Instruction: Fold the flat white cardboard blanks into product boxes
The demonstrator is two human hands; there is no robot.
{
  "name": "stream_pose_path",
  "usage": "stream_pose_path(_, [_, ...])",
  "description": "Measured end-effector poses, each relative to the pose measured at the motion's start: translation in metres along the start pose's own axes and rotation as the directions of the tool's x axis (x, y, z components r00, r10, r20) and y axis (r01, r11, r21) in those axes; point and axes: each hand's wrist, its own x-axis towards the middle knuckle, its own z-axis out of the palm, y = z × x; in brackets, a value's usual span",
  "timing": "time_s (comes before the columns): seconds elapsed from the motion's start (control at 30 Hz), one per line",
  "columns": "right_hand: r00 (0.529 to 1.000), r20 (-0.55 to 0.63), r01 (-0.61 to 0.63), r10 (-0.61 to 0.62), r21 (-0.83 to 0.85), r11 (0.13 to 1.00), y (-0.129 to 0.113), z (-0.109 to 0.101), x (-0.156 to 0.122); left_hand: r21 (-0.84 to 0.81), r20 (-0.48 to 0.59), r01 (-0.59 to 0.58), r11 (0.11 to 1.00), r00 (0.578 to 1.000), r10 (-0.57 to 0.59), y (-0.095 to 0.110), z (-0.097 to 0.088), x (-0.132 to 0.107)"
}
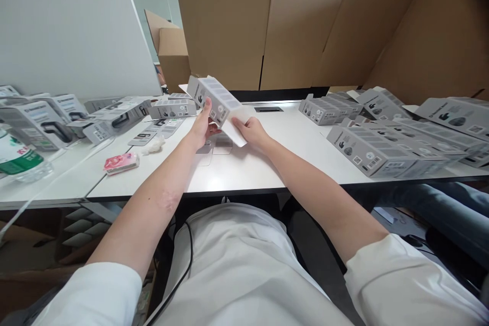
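A small grey-and-white product box (214,98) is held tilted above the white table (244,168). My left hand (202,127) grips its near left side, thumb on top. My right hand (252,130) holds the box's open white end flap (237,132) at the lower right. Both hands are closed on the box, over the middle of the table.
Several like boxes lie stacked at the right (367,150) and at the left (110,119). A pink packet (121,162) and a water bottle (17,160) sit at the left. Large brown cartons (267,20) stand behind the table. A grey partition (72,41) stands at the far left.
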Motion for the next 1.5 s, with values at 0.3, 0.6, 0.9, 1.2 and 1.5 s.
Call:
stream_pose_path(0.3, [0.993, 0.108, -0.061, 0.043, 0.167, 0.984, -0.018, 0.003, -0.010, -0.049, 0.054, -0.049, 0.998, 0.997, 0.051, 0.008, 0.004, -0.011])
stream_pose_path(0.6, [0.984, 0.154, 0.063, -0.090, 0.171, 0.983, -0.018, 0.003, -0.012, -0.140, -0.132, -0.074, 0.987, 0.990, 0.056, 0.011, -0.001, 0.000])
stream_pose_path(0.9, [0.979, 0.183, 0.064, -0.086, 0.125, 0.990, -0.020, 0.000, -0.015, -0.123, -0.130, -0.090, 0.988, 0.989, 0.073, 0.014, -0.004, -0.002])
stream_pose_path(1.2, [0.977, 0.204, 0.040, -0.057, 0.085, 0.996, -0.022, 0.001, -0.016, -0.110, -0.005, -0.041, 0.993, 0.999, 0.041, 0.020, 0.001, -0.012])
stream_pose_path(1.5, [0.973, 0.222, 0.044, -0.066, 0.099, 0.994, -0.020, 0.003, -0.013, -0.082, 0.078, -0.019, 0.996, 0.997, 0.025, 0.020, 0.005, -0.016])
